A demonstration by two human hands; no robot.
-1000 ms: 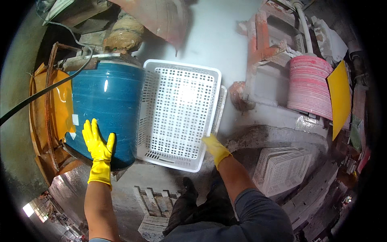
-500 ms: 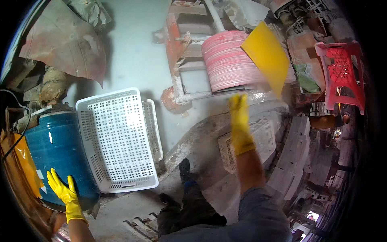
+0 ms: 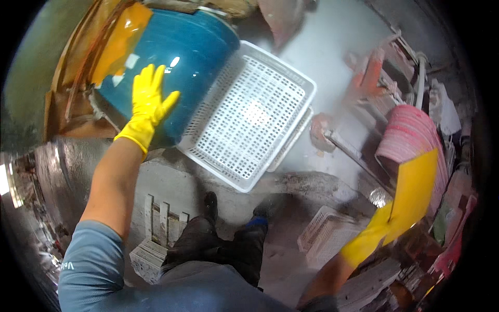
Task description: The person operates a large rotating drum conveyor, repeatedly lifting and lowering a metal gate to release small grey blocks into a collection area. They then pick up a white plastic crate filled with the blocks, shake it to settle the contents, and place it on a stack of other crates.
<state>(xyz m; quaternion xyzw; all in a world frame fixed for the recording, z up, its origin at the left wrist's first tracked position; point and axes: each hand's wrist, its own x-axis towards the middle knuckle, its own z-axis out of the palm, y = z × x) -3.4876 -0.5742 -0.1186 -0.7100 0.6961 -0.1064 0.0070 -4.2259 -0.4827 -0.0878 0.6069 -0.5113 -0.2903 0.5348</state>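
Note:
My left hand (image 3: pixel 145 101), in a yellow rubber glove, rests against the side of a blue drum (image 3: pixel 192 57) with its fingers stretched and the thumb apart. My right hand (image 3: pixel 370 236), gloved the same way, is at the lower edge of a flat yellow sheet (image 3: pixel 416 190) and grips it; the fingers are partly hidden. Behind that sheet lies a ribbed pink-and-white roll or stack (image 3: pixel 408 127). Close beside the drum is a large white perforated basket (image 3: pixel 252 117) with nothing inside, its rim overlapping another white basket (image 3: pixel 291 140).
Another pale perforated crate (image 3: pixel 330 234) stands on the floor by my right arm. A slatted whitish object (image 3: pixel 163 223) is left of my legs. A dusty frame with an orange-red part (image 3: pixel 366 78) sits at the far right. Orange sheeting (image 3: pixel 119 39) hangs beside the drum.
My view has swung left. My right hand, apart from the yellow sheet before, now has its edge, and the sheet is lower beside the pink stack. My left hand stays on the drum.

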